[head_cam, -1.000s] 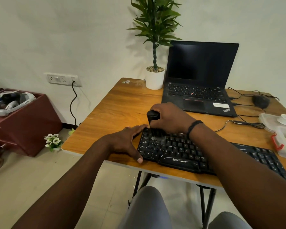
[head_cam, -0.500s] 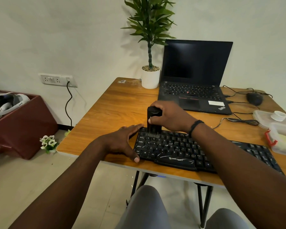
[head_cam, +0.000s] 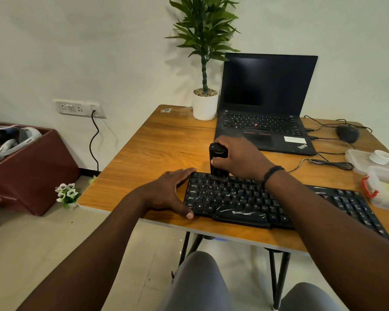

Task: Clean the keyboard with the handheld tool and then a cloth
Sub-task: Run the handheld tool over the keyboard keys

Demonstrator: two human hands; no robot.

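Keyboard point(head_cam: 256, 203): black, laid flat on the wooden table point(head_cam: 157, 153) along its near edge. The long axis runs left to right, the right end angled slightly toward the viewer. The lettered rows face up.

Handheld tool point(head_cam: 217, 160): black, cylindrical, stood upright. Its long axis is vertical, bristled end down on the top key rows near the keyboard's left end, rounded cap up.

Change noted: against the frame a second ago, the tool is seen a little further right along the top rows. It was then at the keyboard's top-left corner. The left hand's placement is unchanged.

Right hand point(head_cam: 240, 160): fingers curled round the tool's barrel from the right, the thumb point(head_cam: 215, 162) pressed on the front. A dark band is worn at the wrist.

Left hand point(head_cam: 166, 191): spread flat and nearly straight against the keyboard's left end. The fingertips are set at the far corner, the thumb at the near corner. Nothing is gripped.

Other items: open laptop point(head_cam: 265, 104), screen dark, behind the keyboard; potted plant point(head_cam: 204, 102) just left of it; mouse point(head_cam: 347, 133) and plastic containers point(head_cam: 380, 176) at the right.
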